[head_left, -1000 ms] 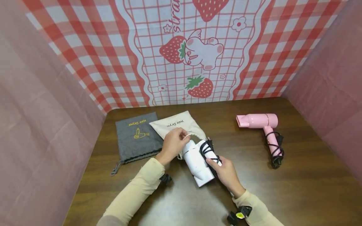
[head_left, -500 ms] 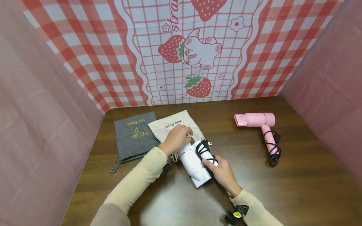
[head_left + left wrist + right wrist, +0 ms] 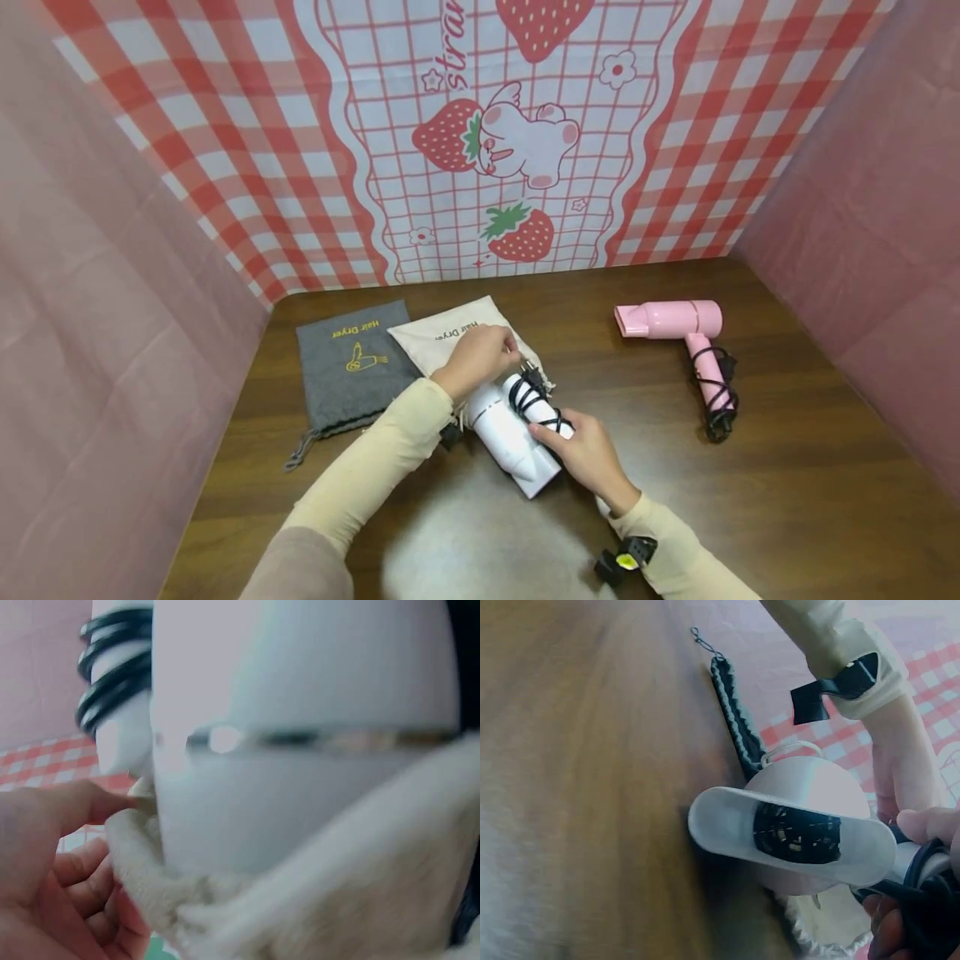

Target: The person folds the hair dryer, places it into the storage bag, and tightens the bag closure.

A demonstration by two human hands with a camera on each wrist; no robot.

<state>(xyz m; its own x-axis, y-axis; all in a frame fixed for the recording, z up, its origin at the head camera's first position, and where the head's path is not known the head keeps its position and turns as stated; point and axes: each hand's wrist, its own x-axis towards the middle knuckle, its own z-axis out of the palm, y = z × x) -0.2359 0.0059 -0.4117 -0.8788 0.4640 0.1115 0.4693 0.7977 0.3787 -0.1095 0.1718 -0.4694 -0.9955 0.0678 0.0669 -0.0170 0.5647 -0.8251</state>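
Observation:
A white hair dryer [image 3: 510,442] lies folded, its rear end inside the mouth of a cream drawstring bag [image 3: 431,333] printed "Hair Dryer". My right hand [image 3: 592,454] grips its handle, which has a black cord wound round it. With thumb and fingers, my left hand [image 3: 482,357] pinches the bag's edge between the dryer's body and its handle. In the left wrist view the bag's rim [image 3: 360,900] runs slantwise across the body, below the shiny ring. The flat nozzle [image 3: 720,821] faces the camera in the right wrist view.
A grey drawstring bag [image 3: 341,379] lies left of the cream one, its cord trailing toward the front. Over to the right rests a pink hair dryer [image 3: 675,320] with its cord wrapped round the handle. Checked cloth [image 3: 255,167] hangs behind the brown table [image 3: 795,467].
My left hand has moved along the bag's mouth, from the dryer's rear end toward the folded handle. The right hand keeps its grip on the handle.

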